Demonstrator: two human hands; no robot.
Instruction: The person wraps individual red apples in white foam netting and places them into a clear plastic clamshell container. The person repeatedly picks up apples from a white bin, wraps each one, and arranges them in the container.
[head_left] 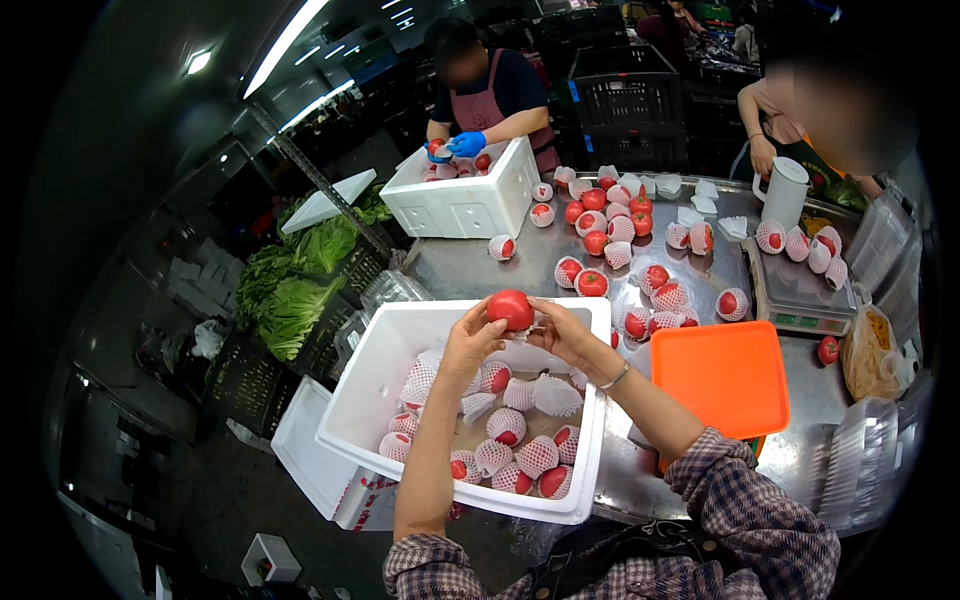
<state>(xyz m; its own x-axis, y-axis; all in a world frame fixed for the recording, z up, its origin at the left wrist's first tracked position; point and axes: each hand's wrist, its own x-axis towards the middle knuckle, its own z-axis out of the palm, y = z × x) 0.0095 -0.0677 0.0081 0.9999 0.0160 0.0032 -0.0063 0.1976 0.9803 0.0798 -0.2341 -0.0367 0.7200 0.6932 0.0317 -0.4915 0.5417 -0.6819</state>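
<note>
A bare red tomato [511, 310] is held up over the far rim of a white foam box [340, 405]. My left hand [470, 342] closes on its left side, thumb at the front. My right hand [562, 331] grips it from the right, fingers bent. Something thin and whitish shows beneath the tomato at my right fingers, too small to make out. Below my hands, several tomatoes in white foam nets [506, 427] lie in the box. An empty-looking, flattened foam net [556, 396] lies among them.
Netted and bare tomatoes [592, 284] crowd the metal table, with an orange tray [718, 380] on my right. Beyond stand a scale [800, 290] and white jug [785, 192]. A blue-gloved co-worker [500, 95] handles a tomato over another foam box [470, 205]; another person stands far right.
</note>
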